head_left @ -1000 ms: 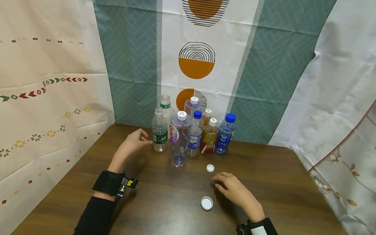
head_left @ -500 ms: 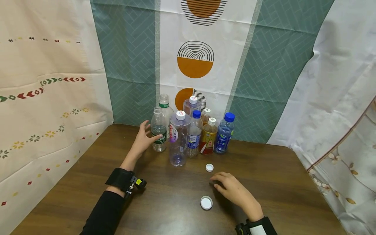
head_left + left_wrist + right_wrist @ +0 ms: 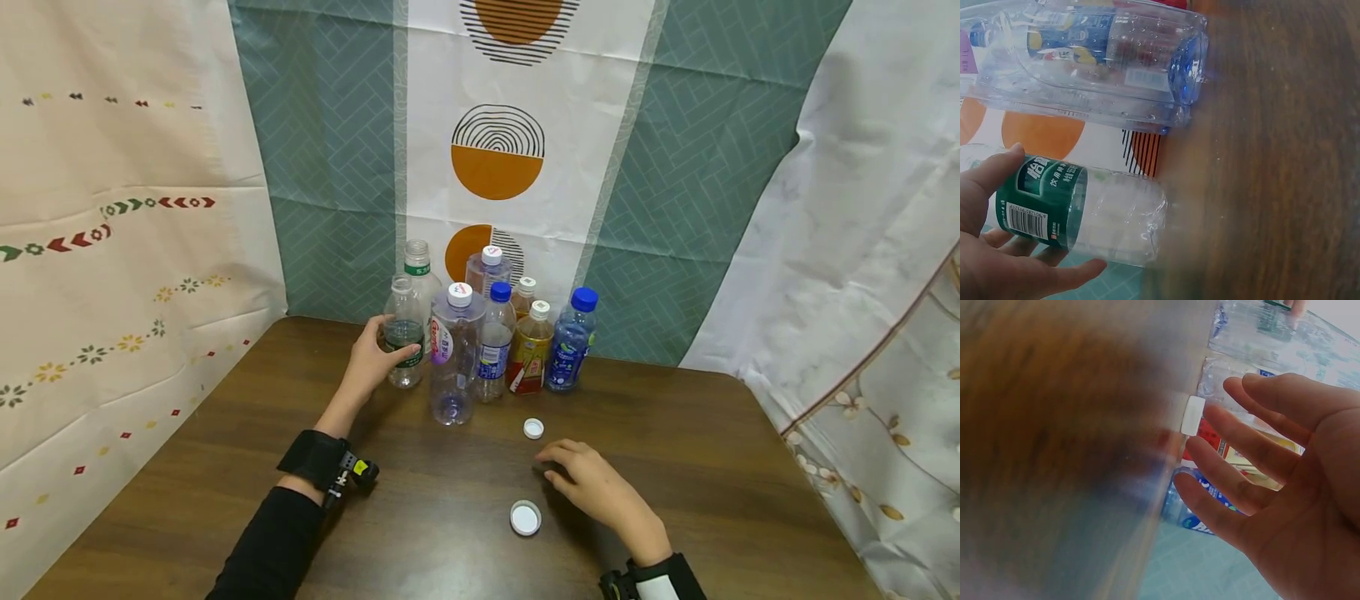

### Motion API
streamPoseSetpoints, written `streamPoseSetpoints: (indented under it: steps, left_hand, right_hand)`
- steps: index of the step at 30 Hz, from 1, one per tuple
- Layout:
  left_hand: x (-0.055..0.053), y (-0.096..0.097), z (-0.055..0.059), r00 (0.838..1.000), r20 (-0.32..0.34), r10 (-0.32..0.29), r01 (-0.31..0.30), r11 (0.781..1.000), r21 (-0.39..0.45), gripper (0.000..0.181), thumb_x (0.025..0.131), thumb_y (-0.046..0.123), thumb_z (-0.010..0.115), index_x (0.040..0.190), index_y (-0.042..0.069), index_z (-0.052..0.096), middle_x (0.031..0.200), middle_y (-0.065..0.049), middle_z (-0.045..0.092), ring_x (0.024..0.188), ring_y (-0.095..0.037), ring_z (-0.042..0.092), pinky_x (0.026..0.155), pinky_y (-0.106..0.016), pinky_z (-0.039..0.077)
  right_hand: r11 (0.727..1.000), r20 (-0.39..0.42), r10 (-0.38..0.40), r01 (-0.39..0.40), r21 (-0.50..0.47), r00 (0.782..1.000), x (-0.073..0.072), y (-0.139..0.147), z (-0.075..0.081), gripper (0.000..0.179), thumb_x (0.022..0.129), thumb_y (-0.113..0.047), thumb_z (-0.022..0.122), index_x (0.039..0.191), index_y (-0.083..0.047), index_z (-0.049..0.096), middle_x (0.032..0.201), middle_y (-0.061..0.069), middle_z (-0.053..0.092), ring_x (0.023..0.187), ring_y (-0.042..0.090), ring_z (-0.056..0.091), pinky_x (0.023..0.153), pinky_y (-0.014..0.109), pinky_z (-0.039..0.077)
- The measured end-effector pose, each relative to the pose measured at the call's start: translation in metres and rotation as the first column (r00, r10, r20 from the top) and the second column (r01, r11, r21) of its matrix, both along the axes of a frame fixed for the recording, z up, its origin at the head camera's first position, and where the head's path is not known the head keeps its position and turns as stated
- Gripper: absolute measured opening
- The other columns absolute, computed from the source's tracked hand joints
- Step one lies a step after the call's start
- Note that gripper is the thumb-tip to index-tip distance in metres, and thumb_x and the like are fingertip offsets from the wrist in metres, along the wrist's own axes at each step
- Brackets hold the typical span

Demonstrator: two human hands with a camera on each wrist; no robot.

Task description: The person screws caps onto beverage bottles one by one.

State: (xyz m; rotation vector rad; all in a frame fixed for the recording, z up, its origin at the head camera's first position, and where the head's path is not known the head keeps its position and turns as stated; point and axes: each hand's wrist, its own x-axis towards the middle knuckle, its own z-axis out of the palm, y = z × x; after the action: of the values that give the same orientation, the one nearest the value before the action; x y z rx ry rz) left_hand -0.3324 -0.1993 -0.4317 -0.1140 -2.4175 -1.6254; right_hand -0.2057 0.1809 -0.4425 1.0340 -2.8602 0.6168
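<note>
My left hand [image 3: 367, 360] grips a clear plastic bottle [image 3: 406, 377] with a green label, which stands upright and uncapped at the left of a bottle group. In the left wrist view the thumb lies on the label of this bottle [image 3: 1119, 215], with the fingers round its other side. My right hand [image 3: 600, 492] hovers over the table at the right, fingers relaxed and slightly bent, holding nothing. Just beyond its fingertips lies a small white cap [image 3: 533, 428]. A larger white cap [image 3: 525, 519] lies nearer, left of that hand, its inside facing up.
Right beside the gripped bottle stands a tall clear bottle [image 3: 454, 375] with a white cap. An uncapped bottle [image 3: 417, 265] is behind. To the right are a blue-capped bottle [image 3: 492, 367], a red-and-yellow-labelled bottle [image 3: 528, 358] and a blue bottle [image 3: 570, 350]. Curtains hang behind the wooden table [image 3: 420, 517].
My left hand has moved right to the green-labelled bottle, spread its fingers round it and closed on it. The right hand has stayed nearly still.
</note>
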Motion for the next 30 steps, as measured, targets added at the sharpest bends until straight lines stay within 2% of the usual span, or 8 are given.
streamPoseSetpoints:
  steps: [5,11,17,21,25,30]
  left_hand:
    - [0.005,-0.001,0.011,0.999,-0.029,0.014,-0.014,1.000,-0.001,0.079,0.090,0.032,0.080,0.150,0.006,0.036,0.156,-0.023,0.039,0.142,-0.040,0.041,0.113,-0.055,0.040]
    - [0.018,-0.009,0.034,0.995,-0.091,0.026,-0.027,0.999,-0.018,0.079,0.089,0.032,0.081,0.147,0.004,0.037,0.153,-0.023,0.039,0.144,-0.040,0.038,0.117,-0.052,0.035]
    - [0.042,-0.016,0.071,0.991,-0.122,0.049,-0.046,0.999,0.028,0.080,0.088,0.033,0.081,0.148,0.003,0.037,0.155,-0.021,0.037,0.147,-0.040,0.034,0.118,-0.053,0.033]
    - [0.066,-0.014,0.097,0.986,-0.155,0.063,-0.055,0.997,0.053,0.079,0.088,0.031,0.081,0.148,0.003,0.037,0.155,-0.018,0.039,0.145,-0.037,0.037,0.115,-0.052,0.037]
    - [0.089,-0.004,0.115,0.979,-0.202,0.024,-0.014,0.999,0.052,0.075,0.089,0.027,0.081,0.146,0.005,0.038,0.154,-0.013,0.042,0.140,-0.031,0.043,0.103,-0.043,0.045]
    - [0.110,0.015,0.125,0.966,-0.236,-0.105,0.121,0.991,0.052,0.069,0.088,0.020,0.082,0.142,0.006,0.041,0.142,-0.011,0.051,0.121,-0.026,0.058,0.095,-0.027,0.050]
  right_hand:
    - [1.000,0.010,-0.017,0.017,0.000,1.000,0.000,0.000,-0.002,0.022,0.097,-0.004,0.066,0.118,-0.002,0.070,0.119,0.011,0.068,0.112,0.031,0.065,0.094,0.050,0.055]
    - [1.000,-0.007,-0.015,0.015,0.007,1.000,0.000,0.000,-0.004,0.022,0.096,-0.004,0.067,0.117,-0.001,0.070,0.118,0.011,0.068,0.113,0.030,0.065,0.095,0.049,0.054]
    - [1.000,0.011,-0.014,0.014,0.011,1.000,0.000,0.001,-0.002,0.022,0.097,-0.005,0.066,0.119,-0.002,0.070,0.119,0.010,0.068,0.113,0.029,0.065,0.095,0.048,0.055]
    - [1.000,0.007,-0.010,0.010,0.007,1.000,0.000,0.001,-0.002,0.022,0.097,-0.004,0.066,0.118,-0.002,0.070,0.118,0.010,0.068,0.112,0.030,0.065,0.094,0.049,0.055]
    - [1.000,-0.004,-0.005,0.005,0.006,1.000,0.001,0.001,-0.002,0.021,0.096,-0.004,0.066,0.117,-0.002,0.070,0.117,0.010,0.068,0.111,0.029,0.065,0.094,0.048,0.055]
    - [1.000,-0.011,-0.010,0.010,0.010,1.000,-0.001,0.001,-0.002,0.021,0.097,-0.004,0.066,0.117,-0.002,0.070,0.116,0.008,0.068,0.111,0.028,0.065,0.094,0.048,0.055]
